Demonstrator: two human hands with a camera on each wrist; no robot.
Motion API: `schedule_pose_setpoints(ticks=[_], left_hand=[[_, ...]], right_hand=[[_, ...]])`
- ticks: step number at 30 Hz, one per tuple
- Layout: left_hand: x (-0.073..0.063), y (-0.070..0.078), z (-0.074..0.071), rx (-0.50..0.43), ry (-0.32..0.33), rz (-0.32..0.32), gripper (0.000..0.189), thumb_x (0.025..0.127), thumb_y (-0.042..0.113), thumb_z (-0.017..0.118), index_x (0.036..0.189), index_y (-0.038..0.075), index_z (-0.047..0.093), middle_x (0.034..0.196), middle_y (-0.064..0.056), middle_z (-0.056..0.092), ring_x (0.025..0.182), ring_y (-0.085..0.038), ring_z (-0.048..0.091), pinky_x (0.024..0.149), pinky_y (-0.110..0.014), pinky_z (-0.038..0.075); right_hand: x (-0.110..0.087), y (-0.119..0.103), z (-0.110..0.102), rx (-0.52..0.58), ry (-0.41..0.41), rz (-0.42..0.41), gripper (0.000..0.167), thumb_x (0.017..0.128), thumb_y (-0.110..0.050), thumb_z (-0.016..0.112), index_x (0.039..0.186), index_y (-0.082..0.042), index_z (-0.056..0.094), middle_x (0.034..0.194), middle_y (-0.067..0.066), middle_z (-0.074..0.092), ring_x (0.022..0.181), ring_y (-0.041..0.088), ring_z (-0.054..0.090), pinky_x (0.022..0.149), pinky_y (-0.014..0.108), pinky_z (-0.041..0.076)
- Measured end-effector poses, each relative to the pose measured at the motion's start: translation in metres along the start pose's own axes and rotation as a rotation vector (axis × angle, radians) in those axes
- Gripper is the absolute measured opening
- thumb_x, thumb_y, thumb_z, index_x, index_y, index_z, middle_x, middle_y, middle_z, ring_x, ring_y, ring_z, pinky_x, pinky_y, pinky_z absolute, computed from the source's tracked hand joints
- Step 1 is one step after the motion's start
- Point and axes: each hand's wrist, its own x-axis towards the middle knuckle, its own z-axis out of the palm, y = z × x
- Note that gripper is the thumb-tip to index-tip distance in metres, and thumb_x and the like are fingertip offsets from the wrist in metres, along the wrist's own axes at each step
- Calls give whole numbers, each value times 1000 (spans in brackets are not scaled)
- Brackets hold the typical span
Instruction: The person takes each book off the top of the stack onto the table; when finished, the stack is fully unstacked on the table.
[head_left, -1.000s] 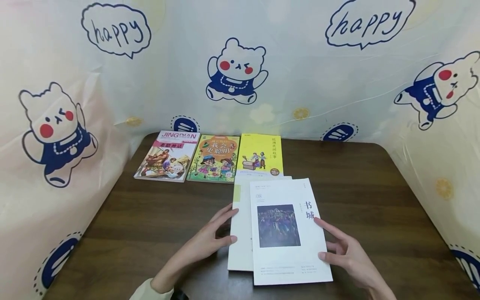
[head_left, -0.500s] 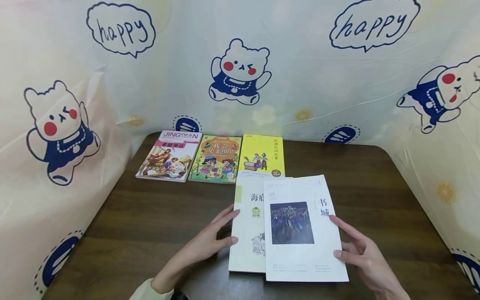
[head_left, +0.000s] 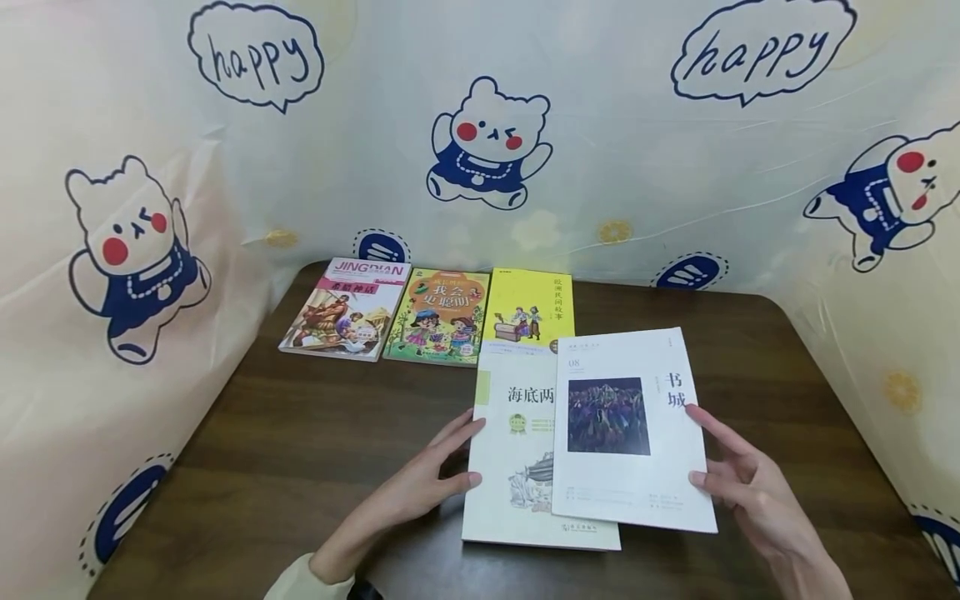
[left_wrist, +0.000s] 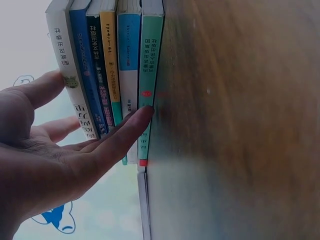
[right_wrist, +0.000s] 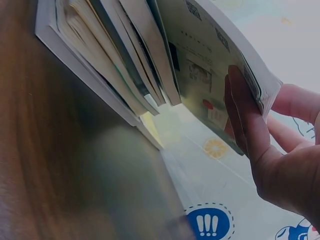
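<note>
My right hand (head_left: 768, 500) pinches the right edge of a thin white magazine (head_left: 633, 467), with a dark picture on its cover. In the right wrist view the magazine (right_wrist: 200, 70) tilts up from the stack, the fingers under it and the thumb on top. Below it stands a stack of several books, topped by a cream book (head_left: 498, 500) with a ship drawing, its right part hidden by the magazine. My left hand (head_left: 423, 471) rests against the stack's left side. In the left wrist view, its extended fingers lie along the spines, down to a green book (left_wrist: 151, 55).
Three books lie flat in a row at the back of the brown wooden table (head_left: 322, 433): a pink-and-white one (head_left: 341, 321), an orange-and-green one (head_left: 438, 325) and a yellow one (head_left: 528, 304). The stack overlaps the yellow one's lower edge in the head view. Printed cloth (head_left: 615, 150) surrounds the table.
My right hand has drawn the magazine to the right and raised it, baring more of the cream book's cover. My left hand stays at the stack's side. The head view has shifted slightly.
</note>
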Motion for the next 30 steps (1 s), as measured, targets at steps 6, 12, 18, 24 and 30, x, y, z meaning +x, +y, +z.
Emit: schedule_pose_setpoints(ticks=[6, 12, 18, 24, 30], left_hand=[[0, 2, 0, -9, 0, -7, 66, 94, 31, 63, 152, 21, 32, 161, -7, 11, 144, -36, 16, 104, -66, 24], [1, 1, 0, -8, 5, -14, 66, 94, 32, 63, 152, 22, 32, 161, -7, 11, 144, -36, 15, 104, -66, 24], [1, -2, 1, -2, 7, -15, 66, 94, 33, 63, 152, 24, 32, 161, -7, 11, 144, -36, 16, 104, -66, 24], [0, -2, 2, -2, 5, -14, 67, 94, 32, 63, 152, 23, 32, 161, -8, 10, 144, -36, 14, 104, -67, 23], [-1, 0, 2, -12, 5, -14, 67, 94, 31, 64, 152, 22, 32, 161, -7, 11, 144, -36, 14, 104, -66, 23]], right_hand=[[3, -4, -3, -13, 40, 22, 74, 92, 11, 51, 154, -18, 25, 122, -1, 66, 95, 30, 69, 71, 39, 57], [4, -10, -8, -2, 104, 39, 73, 91, 10, 53, 154, -19, 27, 129, -9, 58, 93, 26, 70, 68, 33, 57], [7, -19, -18, 20, 155, 37, 75, 91, 12, 54, 154, -20, 27, 133, -7, 50, 80, 20, 69, 54, 21, 49], [14, -29, -29, -11, 238, 73, 76, 90, 8, 58, 153, -24, 28, 141, 3, 30, 66, 13, 60, 43, 28, 23], [21, -35, -39, 8, 242, 76, 76, 91, 6, 57, 154, -24, 27, 141, 3, 31, 81, 16, 67, 54, 20, 47]])
